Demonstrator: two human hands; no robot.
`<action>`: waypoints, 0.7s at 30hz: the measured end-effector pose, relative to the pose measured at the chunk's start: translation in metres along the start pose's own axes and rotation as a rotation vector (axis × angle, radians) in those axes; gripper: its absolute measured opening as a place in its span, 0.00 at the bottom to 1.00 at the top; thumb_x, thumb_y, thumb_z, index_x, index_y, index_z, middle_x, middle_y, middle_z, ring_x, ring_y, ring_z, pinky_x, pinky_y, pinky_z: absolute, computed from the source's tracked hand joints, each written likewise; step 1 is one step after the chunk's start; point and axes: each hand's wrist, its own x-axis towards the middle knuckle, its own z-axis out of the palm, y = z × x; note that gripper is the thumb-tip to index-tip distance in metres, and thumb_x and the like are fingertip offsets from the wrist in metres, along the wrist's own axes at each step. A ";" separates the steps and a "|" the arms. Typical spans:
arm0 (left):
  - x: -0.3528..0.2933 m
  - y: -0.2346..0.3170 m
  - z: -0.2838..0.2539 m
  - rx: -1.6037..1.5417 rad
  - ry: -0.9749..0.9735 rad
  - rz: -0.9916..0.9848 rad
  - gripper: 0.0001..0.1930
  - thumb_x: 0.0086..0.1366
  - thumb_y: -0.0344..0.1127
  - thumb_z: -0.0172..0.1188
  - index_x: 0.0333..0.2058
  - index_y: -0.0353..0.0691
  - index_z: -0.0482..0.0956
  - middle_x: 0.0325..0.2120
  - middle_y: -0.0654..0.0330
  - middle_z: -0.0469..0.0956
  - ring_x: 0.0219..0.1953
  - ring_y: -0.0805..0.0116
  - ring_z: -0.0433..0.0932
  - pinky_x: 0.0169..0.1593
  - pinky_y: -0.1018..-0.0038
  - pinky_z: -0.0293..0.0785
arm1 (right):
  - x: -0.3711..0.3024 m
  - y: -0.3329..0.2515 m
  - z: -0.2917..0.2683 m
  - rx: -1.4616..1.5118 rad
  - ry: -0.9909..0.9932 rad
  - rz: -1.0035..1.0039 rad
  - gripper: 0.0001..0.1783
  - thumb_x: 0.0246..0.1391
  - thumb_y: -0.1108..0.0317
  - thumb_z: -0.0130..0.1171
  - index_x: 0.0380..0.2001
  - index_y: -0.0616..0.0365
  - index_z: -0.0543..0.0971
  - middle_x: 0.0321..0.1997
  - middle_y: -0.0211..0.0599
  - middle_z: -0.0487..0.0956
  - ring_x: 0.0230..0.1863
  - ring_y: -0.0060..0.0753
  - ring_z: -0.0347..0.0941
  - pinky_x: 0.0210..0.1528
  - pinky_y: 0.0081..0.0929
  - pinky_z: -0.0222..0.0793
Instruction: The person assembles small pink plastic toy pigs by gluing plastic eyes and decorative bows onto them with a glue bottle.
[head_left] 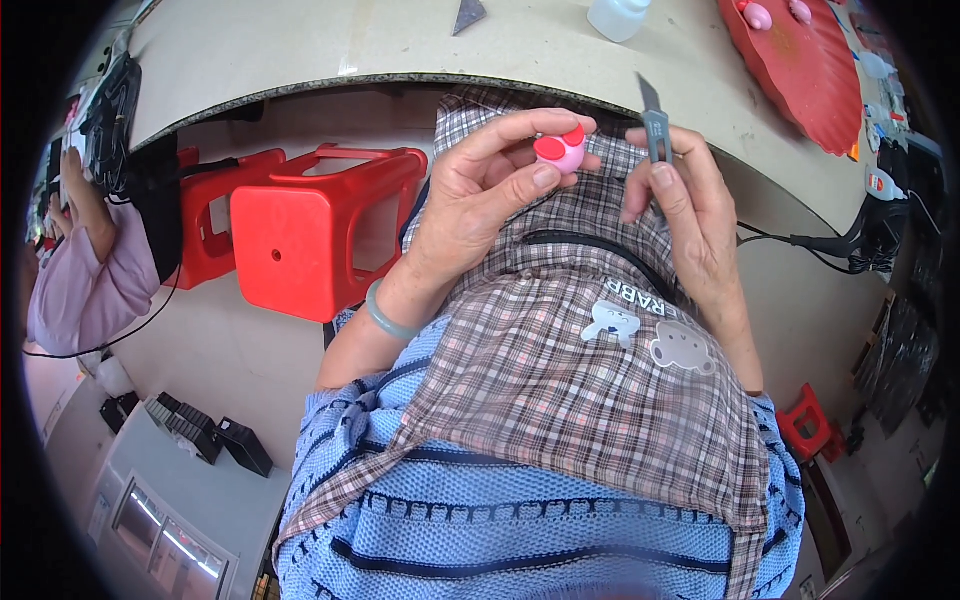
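Pink-and-red figurine (pixel 561 153), 1, pinched between fingers and thumb of the left hand (pixel 478 190) before the table (pixel 300 45), likely for exposure; craft knife (pixel 656 130), 1, gripped blade-up in the right hand (pixel 697 215), apart from it, presumably for clearance.

Workshop, long worktable (pixel 300 40), red stools (pixel 285 240), craft knife (pixel 655 122)
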 end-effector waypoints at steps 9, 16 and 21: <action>0.000 -0.004 -0.002 0.037 0.053 0.003 0.20 0.65 0.28 0.57 0.55 0.34 0.70 0.51 0.51 0.74 0.48 0.63 0.78 0.50 0.74 0.77 | -0.003 0.005 0.005 -0.145 -0.041 -0.067 0.12 0.63 0.67 0.50 0.43 0.62 0.76 0.30 0.35 0.75 0.30 0.27 0.72 0.33 0.25 0.68; 0.001 -0.002 -0.001 -0.014 0.042 -0.018 0.21 0.64 0.26 0.57 0.56 0.33 0.69 0.51 0.49 0.74 0.46 0.63 0.79 0.49 0.74 0.77 | 0.003 0.005 0.000 -0.303 0.064 -0.239 0.13 0.61 0.67 0.53 0.46 0.62 0.75 0.30 0.38 0.73 0.29 0.31 0.72 0.34 0.26 0.67; -0.001 -0.002 -0.001 -0.014 0.078 -0.073 0.23 0.62 0.23 0.59 0.56 0.33 0.69 0.48 0.50 0.76 0.42 0.65 0.80 0.46 0.75 0.78 | 0.014 0.007 -0.012 -0.153 0.307 -0.151 0.14 0.55 0.73 0.57 0.45 0.63 0.72 0.34 0.37 0.73 0.32 0.32 0.72 0.37 0.24 0.69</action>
